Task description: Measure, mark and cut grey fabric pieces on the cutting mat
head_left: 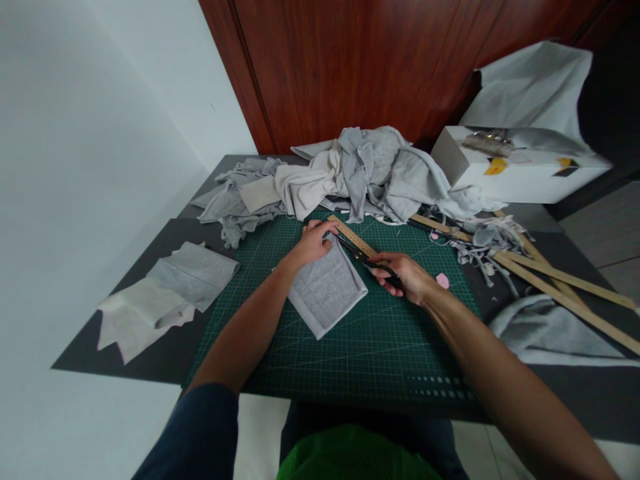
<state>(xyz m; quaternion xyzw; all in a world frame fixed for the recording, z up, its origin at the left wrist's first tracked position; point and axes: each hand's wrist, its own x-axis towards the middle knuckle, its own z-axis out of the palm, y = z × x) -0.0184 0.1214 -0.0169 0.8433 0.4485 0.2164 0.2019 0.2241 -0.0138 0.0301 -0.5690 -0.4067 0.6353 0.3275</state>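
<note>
Cutting a folded grey fabric piece on a gridded mat.

The left hand (313, 244) lies flat, fingers spread, pressing the far end of the grey fabric piece (327, 289), which rests on the green cutting mat (380, 347). The right hand (407, 277) is closed around the handles of black scissors (363, 257), whose blades point along the fabric's right edge beside a wooden ruler (353, 235). Behind the mat lies a heap of grey cloth (365, 170); cut pieces (170, 293) sit to the left, long wooden sticks (550, 277) and a white box (515, 170) to the right.
</note>
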